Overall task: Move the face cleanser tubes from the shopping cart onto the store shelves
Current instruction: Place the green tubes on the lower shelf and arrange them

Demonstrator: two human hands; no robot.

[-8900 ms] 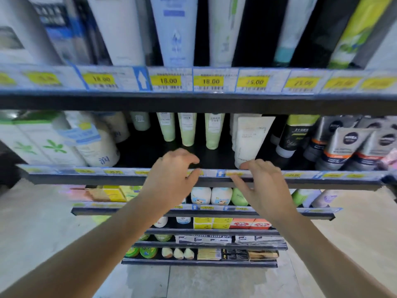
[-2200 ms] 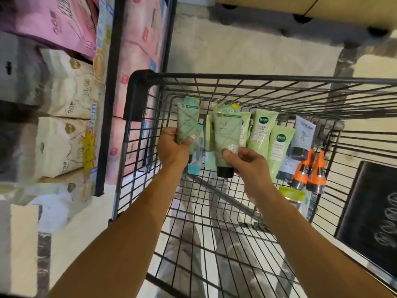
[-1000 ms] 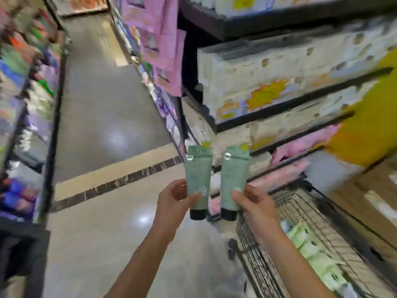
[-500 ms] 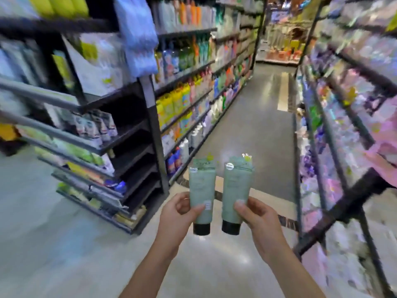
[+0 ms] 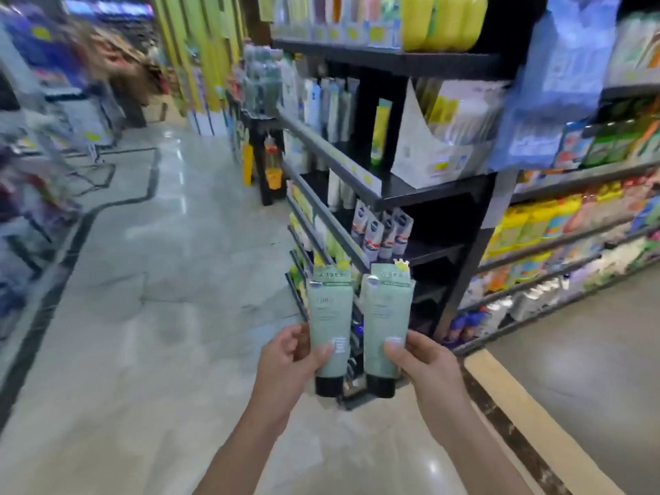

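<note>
Head: tubes point(image 5: 330, 326) point(image 5: 386, 325) upright in both hands point(image 5: 285, 364) point(image 5: 425, 366)

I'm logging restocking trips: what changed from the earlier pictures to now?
The left hand and right hand, empty at first, took the left tube and right tube from the cart and carried them toward the shelves; the cart has left view. Unchanged lately: tubes side by side, caps down.

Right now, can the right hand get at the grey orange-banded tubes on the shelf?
Probably not yet. The right hand grips a green cleanser tube, so it is occupied, and the grey orange-banded tubes stand farther ahead, though nothing blocks them.
</note>
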